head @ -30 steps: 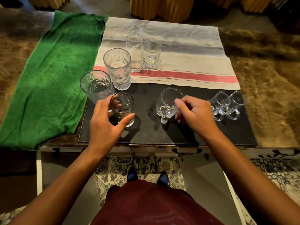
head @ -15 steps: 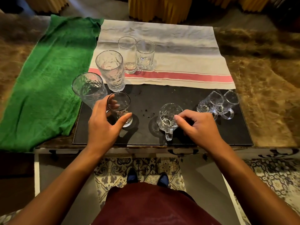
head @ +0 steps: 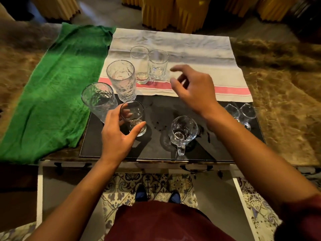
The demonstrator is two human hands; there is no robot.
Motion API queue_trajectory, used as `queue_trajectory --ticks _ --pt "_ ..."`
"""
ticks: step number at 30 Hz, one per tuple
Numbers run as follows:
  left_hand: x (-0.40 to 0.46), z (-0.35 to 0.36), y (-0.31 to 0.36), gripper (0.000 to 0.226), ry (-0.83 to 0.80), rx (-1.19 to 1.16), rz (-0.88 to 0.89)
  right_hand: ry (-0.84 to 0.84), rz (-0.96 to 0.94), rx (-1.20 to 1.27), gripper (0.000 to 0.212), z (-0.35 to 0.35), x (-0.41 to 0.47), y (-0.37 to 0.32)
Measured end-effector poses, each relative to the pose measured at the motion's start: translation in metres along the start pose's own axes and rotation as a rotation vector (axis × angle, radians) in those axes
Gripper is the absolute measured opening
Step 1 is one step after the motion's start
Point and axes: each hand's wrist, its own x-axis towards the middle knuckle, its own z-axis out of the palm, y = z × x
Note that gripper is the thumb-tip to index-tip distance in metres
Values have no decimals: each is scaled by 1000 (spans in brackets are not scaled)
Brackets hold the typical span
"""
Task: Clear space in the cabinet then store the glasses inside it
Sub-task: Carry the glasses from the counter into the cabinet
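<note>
- Your left hand [head: 118,136] is gripping a small glass [head: 133,117], fingers and thumb curled round it, on the black mat [head: 156,153].
- Your right hand [head: 194,89] is hovering above the striped cloth [head: 199,49], fingers loosely spread, holding nothing.
- A handled mug [head: 183,132] is standing upright on the mat between your arms.
- Four taller glasses are standing near your left hand.

1. This looks like a restaurant or banquet hall service area.
2. Chairs in pleated yellow covers [head: 171,13] stand at the far side, as in a function room.
3. A brown marble counter [head: 284,94] carries a green cloth [head: 57,94], a striped towel [head: 199,49] and a black mat [head: 159,141].
4. Many drinking glasses [head: 121,79] stand grouped on them.
5. The floor has patterned tiles [head: 156,185].
</note>
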Motion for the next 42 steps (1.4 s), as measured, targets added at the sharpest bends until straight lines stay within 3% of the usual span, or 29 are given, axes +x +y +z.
queue_trajectory --ticks 6,16,28,33,39,42 --pt "-1 3 -1 71 1 24 3 -43 -115 -217 39 36 65 -1" --pt "-3 6 -4 74 13 4 -17 -254 -133 -407 62 80 124 -5" --pt "-3 7 -8 73 -36 4 -16 -310 -190 -486 55 96 132 -14" --pt "-1 6 -11 74 -75 52 13 -332 -179 -432 55 94 129 -16" --pt "0 5 -10 76 -80 52 12 -147 -172 -255 59 49 105 -22" --pt "0 5 -10 75 -79 56 16 -140 -160 -106 55 21 79 -16"
